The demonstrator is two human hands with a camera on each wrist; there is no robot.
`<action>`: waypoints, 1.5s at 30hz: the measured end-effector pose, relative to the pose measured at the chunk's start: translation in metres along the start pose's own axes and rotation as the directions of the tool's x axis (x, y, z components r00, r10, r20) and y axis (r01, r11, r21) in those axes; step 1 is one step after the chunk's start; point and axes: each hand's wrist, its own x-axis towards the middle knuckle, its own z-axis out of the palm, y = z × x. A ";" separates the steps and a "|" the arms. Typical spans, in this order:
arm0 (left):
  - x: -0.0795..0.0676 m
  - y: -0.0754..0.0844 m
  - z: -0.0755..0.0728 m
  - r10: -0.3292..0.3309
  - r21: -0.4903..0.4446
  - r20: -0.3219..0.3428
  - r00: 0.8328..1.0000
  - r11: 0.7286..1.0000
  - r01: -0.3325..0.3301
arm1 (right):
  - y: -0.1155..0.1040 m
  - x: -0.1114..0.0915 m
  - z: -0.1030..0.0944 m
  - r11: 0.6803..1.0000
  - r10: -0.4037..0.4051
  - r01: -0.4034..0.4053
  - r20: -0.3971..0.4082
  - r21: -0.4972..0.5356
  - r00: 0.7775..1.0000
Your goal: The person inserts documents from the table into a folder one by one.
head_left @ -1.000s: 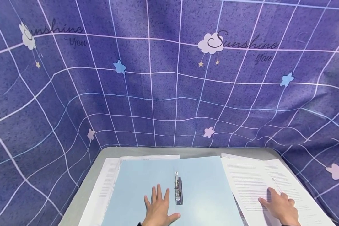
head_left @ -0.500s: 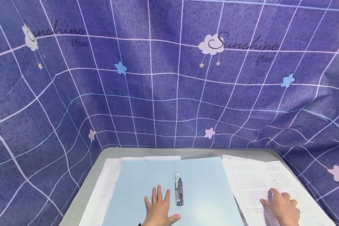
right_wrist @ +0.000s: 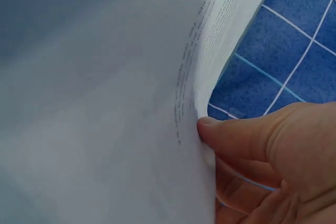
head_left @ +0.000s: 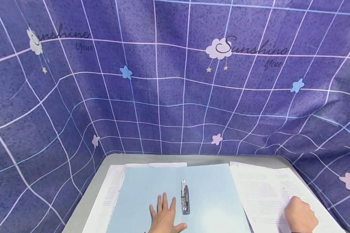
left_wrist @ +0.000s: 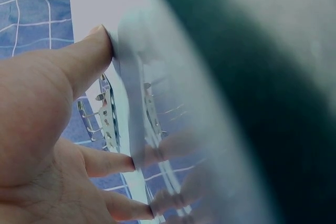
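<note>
A light blue file folder [head_left: 215,194] lies spread open on the table, a metal binder clip [head_left: 185,199] fixed near its middle. My left hand [head_left: 164,215] rests flat on the folder with fingers spread, left of the clip. In the left wrist view its fingertips touch the folder's glossy surface, which mirrors them. To the right, my right hand [head_left: 300,213] is over printed sheets of paper [head_left: 256,187]. The right wrist view has its thumb [right_wrist: 236,135] and curled fingers pinching a raised fold of paper [right_wrist: 207,153]; how many sheets it holds cannot be told.
More printed pages [head_left: 105,191] stick out from under the folder's left side. The grey table [head_left: 204,158] ends at a purple gridded cloth [head_left: 169,81], which hangs behind it and along both sides.
My right hand has drawn slightly right and toward me, its fingers curling in from a spread pose. My left hand stays on the folder. The head view has tipped slightly upward.
</note>
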 end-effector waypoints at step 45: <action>0.003 -0.003 -0.005 0.004 0.019 0.070 0.998 1.000 -0.005 | 0.015 -0.008 -0.051 0.945 -0.078 0.183 -0.360 0.270 0.930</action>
